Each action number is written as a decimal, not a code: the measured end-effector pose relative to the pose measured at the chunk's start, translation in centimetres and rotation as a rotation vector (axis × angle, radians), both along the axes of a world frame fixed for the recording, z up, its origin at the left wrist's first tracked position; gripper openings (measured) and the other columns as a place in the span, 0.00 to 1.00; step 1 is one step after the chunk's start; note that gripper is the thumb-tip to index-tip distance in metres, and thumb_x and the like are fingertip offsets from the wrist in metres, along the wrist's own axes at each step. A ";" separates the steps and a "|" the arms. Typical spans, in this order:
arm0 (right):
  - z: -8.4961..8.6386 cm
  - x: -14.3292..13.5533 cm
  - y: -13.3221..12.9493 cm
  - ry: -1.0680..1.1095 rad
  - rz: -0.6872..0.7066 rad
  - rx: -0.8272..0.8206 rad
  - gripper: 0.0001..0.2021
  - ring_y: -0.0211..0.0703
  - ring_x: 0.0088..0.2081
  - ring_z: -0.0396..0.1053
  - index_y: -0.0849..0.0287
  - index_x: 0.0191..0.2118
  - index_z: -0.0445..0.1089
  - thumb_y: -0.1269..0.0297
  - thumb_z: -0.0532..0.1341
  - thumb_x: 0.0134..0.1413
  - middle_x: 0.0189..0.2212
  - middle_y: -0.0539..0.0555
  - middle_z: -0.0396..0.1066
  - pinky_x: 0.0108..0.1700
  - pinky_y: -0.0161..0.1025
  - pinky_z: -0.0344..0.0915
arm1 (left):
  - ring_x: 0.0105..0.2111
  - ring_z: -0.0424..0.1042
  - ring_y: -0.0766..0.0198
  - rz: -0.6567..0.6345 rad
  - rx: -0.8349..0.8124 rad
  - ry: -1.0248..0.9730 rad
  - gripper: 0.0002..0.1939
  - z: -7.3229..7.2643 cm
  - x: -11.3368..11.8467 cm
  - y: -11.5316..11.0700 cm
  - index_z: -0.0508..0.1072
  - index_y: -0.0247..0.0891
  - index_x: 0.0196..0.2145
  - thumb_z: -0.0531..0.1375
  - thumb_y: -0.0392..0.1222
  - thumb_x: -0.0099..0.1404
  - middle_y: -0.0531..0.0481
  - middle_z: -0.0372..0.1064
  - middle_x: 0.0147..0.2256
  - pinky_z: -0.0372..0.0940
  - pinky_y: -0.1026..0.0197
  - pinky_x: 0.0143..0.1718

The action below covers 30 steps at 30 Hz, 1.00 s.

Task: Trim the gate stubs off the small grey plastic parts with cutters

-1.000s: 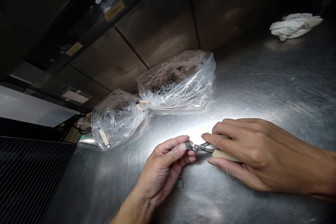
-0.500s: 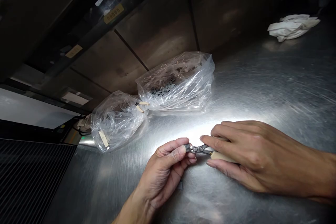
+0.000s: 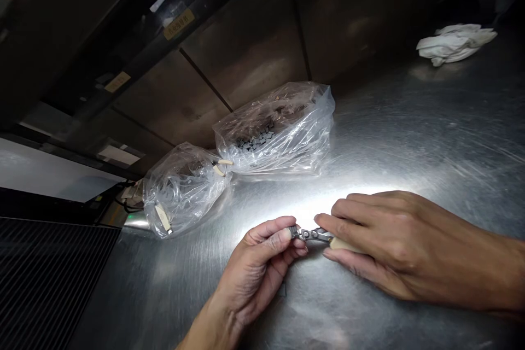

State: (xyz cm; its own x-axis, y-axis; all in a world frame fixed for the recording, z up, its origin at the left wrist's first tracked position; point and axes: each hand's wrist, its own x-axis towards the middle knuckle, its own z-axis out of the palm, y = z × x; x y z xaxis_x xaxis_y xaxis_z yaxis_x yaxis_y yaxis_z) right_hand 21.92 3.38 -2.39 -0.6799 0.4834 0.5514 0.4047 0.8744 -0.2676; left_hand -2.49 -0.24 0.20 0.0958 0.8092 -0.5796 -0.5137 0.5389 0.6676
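Between the thumb and fingers of my left hand (image 3: 262, 262) is a small grey ribbed piece (image 3: 292, 231); its exact kind is too small to tell. My right hand (image 3: 381, 240) is closed around the cream handles of a pair of pliers (image 3: 318, 235), partly hidden under the fingers. The pliers point left, and their jaws meet the grey piece at my left fingertips. Beneath my left hand, a small dark flat piece (image 3: 283, 289) lies on the metal table (image 3: 369, 317).
A clear plastic bag (image 3: 303, 142) with several small dark pieces stands behind my hands. Left of it is another clear bag (image 3: 184, 191). A cream-handled tool (image 3: 221, 166) lies between them, and a cream-coloured tool (image 3: 163, 217) is by the left bag. A white cloth (image 3: 455, 45) sits far right.
The plier handles have been squeezed closer together in my right hand. My left hand keeps the same pinch on the grey piece. The view has shifted very slightly.
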 end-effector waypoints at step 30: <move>-0.1 0.0 0.7 0.048 -0.064 0.066 0.12 0.41 0.30 0.68 0.63 0.49 0.75 0.62 0.57 0.79 0.35 0.52 0.70 0.32 0.40 0.62 | 0.31 0.78 0.70 -0.048 0.078 -0.033 0.13 0.7 -0.1 0.0 0.88 0.34 0.36 0.82 0.31 0.54 0.49 0.80 0.34 0.75 0.70 0.34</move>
